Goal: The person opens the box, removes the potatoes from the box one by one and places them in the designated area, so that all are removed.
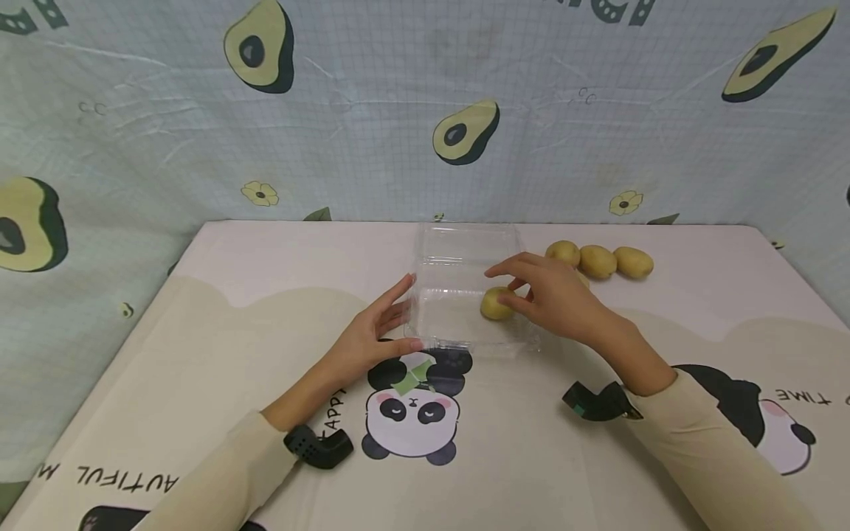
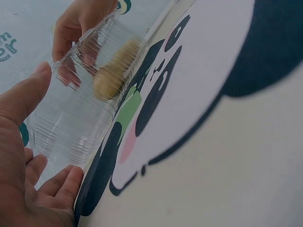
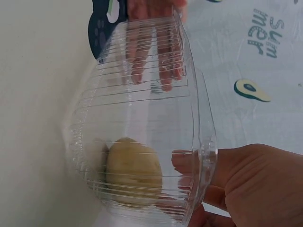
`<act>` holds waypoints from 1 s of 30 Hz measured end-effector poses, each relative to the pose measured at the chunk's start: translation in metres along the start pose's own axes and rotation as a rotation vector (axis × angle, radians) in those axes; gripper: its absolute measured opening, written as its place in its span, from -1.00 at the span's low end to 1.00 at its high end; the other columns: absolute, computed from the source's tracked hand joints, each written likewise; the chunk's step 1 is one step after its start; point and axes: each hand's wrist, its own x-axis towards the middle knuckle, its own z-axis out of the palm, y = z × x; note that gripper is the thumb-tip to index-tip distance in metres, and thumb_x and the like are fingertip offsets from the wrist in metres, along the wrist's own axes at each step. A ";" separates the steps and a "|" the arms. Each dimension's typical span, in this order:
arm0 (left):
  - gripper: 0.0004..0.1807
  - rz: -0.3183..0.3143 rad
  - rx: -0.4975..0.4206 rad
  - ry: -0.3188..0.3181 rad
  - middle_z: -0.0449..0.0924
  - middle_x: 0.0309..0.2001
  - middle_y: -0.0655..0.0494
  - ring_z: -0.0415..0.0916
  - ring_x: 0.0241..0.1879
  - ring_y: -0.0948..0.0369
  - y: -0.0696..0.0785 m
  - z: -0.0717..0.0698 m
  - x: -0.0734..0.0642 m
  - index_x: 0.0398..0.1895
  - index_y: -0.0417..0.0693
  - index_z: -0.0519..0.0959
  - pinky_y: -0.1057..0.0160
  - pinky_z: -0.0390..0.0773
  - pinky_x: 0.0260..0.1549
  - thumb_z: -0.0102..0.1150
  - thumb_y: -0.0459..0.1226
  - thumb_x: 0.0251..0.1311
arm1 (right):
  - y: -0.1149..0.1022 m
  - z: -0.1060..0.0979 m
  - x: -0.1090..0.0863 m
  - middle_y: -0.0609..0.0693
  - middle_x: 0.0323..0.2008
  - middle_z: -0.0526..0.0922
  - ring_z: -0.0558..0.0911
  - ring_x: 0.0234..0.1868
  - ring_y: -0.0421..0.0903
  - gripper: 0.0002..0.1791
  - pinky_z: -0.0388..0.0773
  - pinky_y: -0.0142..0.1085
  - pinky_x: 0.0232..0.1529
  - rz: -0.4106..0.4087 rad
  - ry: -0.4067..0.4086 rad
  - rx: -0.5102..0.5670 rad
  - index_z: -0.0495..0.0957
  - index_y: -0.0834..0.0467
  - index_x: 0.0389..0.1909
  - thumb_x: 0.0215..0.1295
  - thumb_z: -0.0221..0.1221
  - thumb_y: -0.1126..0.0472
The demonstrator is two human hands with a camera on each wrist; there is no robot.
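Note:
A clear plastic clamshell box [image 1: 441, 317] lies unfolded on the table, its lid [image 1: 468, 243] toward the back. One small potato [image 1: 494, 304] rests on the floor of its near half, on the right. My left hand [image 1: 375, 332] steadies the box's left side, fingers nearly straight along the wall and thumb by the near rim. My right hand [image 1: 561, 299] reaches over the right wall. Its thumb [image 3: 184, 161] and fingertips are inside the box, above the potato, and the right wrist view shows a gap between thumb and potato.
Behind the right hand, three potatoes [image 1: 598, 262] stand in a row on the table, and another [image 1: 583, 279] is partly hidden by that hand. The tablecloth [image 1: 518, 442] has panda prints. An avocado-print curtain [image 1: 372, 147] hangs along the table's back edge.

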 end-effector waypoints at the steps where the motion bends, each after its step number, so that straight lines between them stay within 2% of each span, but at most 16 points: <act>1: -0.01 -0.002 -0.001 0.001 -0.07 0.49 0.23 0.09 0.40 0.07 0.000 0.000 0.000 0.53 0.19 -0.04 0.16 0.23 0.29 0.36 -0.26 0.11 | 0.000 0.000 0.000 0.03 -0.01 0.61 0.67 -0.26 -0.11 -0.61 0.60 -0.31 -0.41 -0.003 -0.002 -0.001 0.59 0.11 0.05 0.17 0.33 0.28; 11: 0.00 0.004 -0.003 0.000 -0.07 0.49 0.23 0.10 0.39 0.06 0.000 0.000 0.000 0.53 0.19 -0.04 0.16 0.23 0.28 0.36 -0.27 0.11 | 0.001 0.003 0.003 0.04 -0.04 0.64 0.67 -0.25 -0.08 -0.57 0.58 -0.30 -0.41 -0.018 -0.044 -0.020 0.60 0.12 0.03 0.08 0.36 0.36; 18: -0.01 0.004 -0.013 0.000 -0.07 0.49 0.22 0.09 0.39 0.06 0.000 0.000 0.000 0.53 0.17 -0.04 0.15 0.24 0.28 0.36 -0.29 0.11 | 0.000 0.009 0.006 -0.07 -0.06 0.67 0.66 -0.17 -0.13 -0.60 0.57 -0.22 -0.25 0.001 -0.090 -0.028 0.62 0.10 0.03 0.12 0.36 0.28; 25: 0.00 -0.002 -0.010 0.003 -0.07 0.49 0.23 0.09 0.40 0.06 0.000 0.000 0.000 0.53 0.18 -0.04 0.16 0.23 0.28 0.36 -0.29 0.11 | -0.004 0.013 0.009 -0.12 -0.11 0.68 0.64 -0.20 -0.15 -0.63 0.57 -0.24 -0.27 0.062 -0.132 -0.063 0.64 0.04 0.01 0.15 0.36 0.16; 30: 0.00 -0.003 -0.004 0.004 -0.07 0.49 0.23 0.10 0.39 0.06 0.000 0.000 0.000 0.53 0.20 -0.04 0.15 0.24 0.28 0.36 -0.28 0.11 | -0.007 0.011 0.010 -0.11 -0.11 0.68 0.64 -0.21 -0.14 -0.60 0.56 -0.26 -0.30 0.063 -0.153 -0.095 0.63 0.05 0.03 0.14 0.37 0.12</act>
